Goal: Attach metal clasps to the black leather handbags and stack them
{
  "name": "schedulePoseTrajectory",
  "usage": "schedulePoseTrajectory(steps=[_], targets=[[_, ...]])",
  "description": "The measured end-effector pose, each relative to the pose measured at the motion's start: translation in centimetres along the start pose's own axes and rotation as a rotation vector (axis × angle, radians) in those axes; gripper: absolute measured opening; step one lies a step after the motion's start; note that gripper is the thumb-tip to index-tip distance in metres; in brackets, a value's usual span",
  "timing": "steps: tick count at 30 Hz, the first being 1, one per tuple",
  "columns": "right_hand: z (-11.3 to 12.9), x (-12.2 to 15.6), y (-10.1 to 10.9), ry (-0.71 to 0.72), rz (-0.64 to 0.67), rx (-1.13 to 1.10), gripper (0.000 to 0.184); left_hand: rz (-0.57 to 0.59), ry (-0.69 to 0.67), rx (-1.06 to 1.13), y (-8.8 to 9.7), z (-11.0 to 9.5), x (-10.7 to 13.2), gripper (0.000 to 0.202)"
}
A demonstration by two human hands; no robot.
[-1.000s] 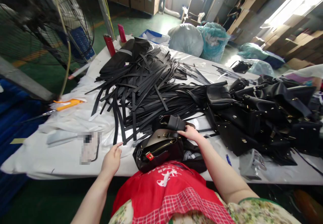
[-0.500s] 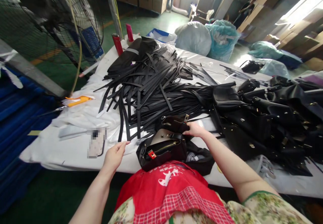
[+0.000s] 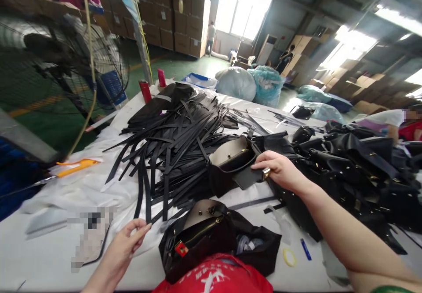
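Observation:
My right hand (image 3: pixel 280 170) grips the dark flap of a small black handbag (image 3: pixel 224 176) by its edge, beside a gold clasp (image 3: pixel 266 173). That bag is tilted over the pile of black straps (image 3: pixel 181 134), its beige lining and gold zip showing. Nearer my body, a second open black handbag (image 3: pixel 194 236) with a red tag (image 3: pixel 181 249) rests against my red apron (image 3: pixel 214 275). My left hand (image 3: pixel 130 240) is at the strap ends, thumb and forefinger pinched; whatever lies between them is too small to make out.
Many black bags (image 3: pixel 356 161) are heaped on the right. A phone (image 3: pixel 94 236) and an orange-handled tool (image 3: pixel 77 167) lie left, a yellow ring (image 3: pixel 289 257) and a blue stick (image 3: pixel 306 249) right. A fan (image 3: pixel 79 55) stands beyond the table, and a person (image 3: pixel 412 126) sits far right.
My right hand has moved forward and right, bringing the handbag away from the one at my apron. My left hand stays pinched near the straps. The view has tilted upward.

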State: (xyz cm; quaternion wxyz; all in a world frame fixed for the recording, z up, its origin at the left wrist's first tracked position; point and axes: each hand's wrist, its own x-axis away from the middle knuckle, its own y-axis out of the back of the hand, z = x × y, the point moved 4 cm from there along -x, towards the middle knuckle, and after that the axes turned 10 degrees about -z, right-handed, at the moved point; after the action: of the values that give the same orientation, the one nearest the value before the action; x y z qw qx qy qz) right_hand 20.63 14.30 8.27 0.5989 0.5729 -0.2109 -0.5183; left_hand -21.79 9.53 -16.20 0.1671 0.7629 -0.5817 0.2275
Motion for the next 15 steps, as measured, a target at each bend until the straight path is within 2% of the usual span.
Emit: schedulePoseTrajectory(steps=[3,5,8,11,13,15], targets=[[-3.1,2.1,1.8,-0.126,0.079,0.020,0.043,0.035,0.011,-0.010,-0.4,0.5,-0.6,0.054],[-6.2,3.9,1.6,-0.224,0.105,0.105,0.042,0.045,-0.015,-0.020,-0.7,1.0,-1.2,0.054],[-10.8,6.9,-1.6,-0.411,0.257,0.218,0.037,0.028,-0.050,-0.053,-1.5,1.5,-2.0,0.052],[-13.8,9.3,-5.7,-0.553,0.395,0.245,0.030,0.040,-0.022,-0.123,-2.4,1.6,-2.3,0.050],[-15.1,10.1,-7.4,-0.606,0.405,0.241,0.032,0.078,-0.012,-0.180,-3.0,1.2,-2.0,0.050],[-16.4,10.2,-8.1,-0.667,0.397,0.241,0.039,0.101,-0.027,-0.212,-3.3,0.6,-1.4,0.049]])
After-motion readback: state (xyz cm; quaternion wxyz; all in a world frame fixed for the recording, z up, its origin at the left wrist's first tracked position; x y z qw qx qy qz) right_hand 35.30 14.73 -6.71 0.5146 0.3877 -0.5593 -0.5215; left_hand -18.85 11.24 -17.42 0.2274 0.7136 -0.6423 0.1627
